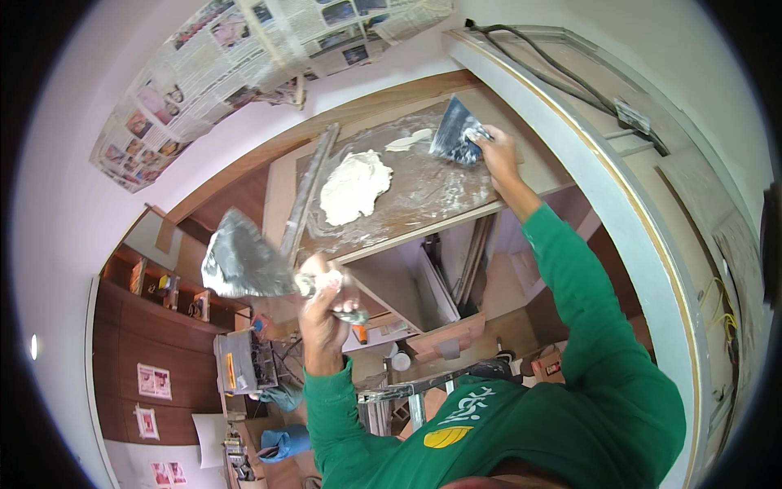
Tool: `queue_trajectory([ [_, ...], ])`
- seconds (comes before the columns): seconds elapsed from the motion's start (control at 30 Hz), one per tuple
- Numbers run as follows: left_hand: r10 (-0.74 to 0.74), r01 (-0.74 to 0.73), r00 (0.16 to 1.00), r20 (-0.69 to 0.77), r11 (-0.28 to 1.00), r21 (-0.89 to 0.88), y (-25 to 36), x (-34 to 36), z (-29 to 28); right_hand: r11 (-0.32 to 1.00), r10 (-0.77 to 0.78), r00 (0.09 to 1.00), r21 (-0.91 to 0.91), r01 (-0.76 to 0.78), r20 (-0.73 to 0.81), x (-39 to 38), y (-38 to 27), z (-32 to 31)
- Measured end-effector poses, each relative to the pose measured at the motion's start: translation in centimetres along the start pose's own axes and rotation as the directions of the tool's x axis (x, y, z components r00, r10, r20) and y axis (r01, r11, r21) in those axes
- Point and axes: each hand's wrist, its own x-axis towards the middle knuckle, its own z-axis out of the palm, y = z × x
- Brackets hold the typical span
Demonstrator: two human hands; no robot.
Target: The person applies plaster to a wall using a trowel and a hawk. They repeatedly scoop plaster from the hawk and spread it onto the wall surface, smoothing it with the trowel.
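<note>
My left hand (324,303), smeared with white putty, is closed round the handle of a broad triangular putty knife (244,259). Its grey blade points left, held up beside the board, and looks slightly blurred. Farther right, my right hand (498,155) grips a second putty knife (456,134), whose wide dark-blue blade has white smears on it. That blade is over the far right part of a brown, putty-streaked board (423,191); whether it touches the surface I cannot tell. A thick heap of white putty (354,187) lies on the board between the two knives, with a thinner patch (409,140) near the right blade.
A long straight bar (309,187) lies along the board's left side. Newspaper (212,73) covers part of the wall ahead. A white-edged ledge with black cables (562,69) curves along the right. Below are an open cabinet (432,277), a ladder (417,407) and a blue bag (285,442).
</note>
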Motion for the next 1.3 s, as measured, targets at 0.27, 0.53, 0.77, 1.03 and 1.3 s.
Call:
queue_trajectory([
  [0.27,-0.115,0.198,0.867,0.485,0.972,-0.123,-1.8,0.9,-0.4,0.658,0.118,0.881,0.629,-0.414,0.458,-12.0,-6.9,3.5],
  [0.53,-0.340,0.297,0.807,0.484,0.940,0.165,-2.0,0.3,1.4,0.708,0.081,0.875,0.591,-0.387,0.477,-16.9,-9.0,8.5],
  [0.77,-0.512,0.447,0.797,0.320,0.857,0.257,-3.7,0.2,1.7,0.751,-0.059,0.820,0.566,-0.339,0.569,-19.0,-11.0,8.0],
  [1.03,-0.496,0.437,0.866,-0.059,0.694,0.573,-5.2,0.2,3.3,0.676,-0.156,0.818,0.663,-0.321,0.555,-21.0,-14.5,4.4],
  [1.3,-0.046,0.020,0.999,0.030,0.821,0.570,-5.3,1.0,3.0,0.667,-0.007,0.993,0.741,-0.083,0.118,-21.0,-12.8,-2.2],
])
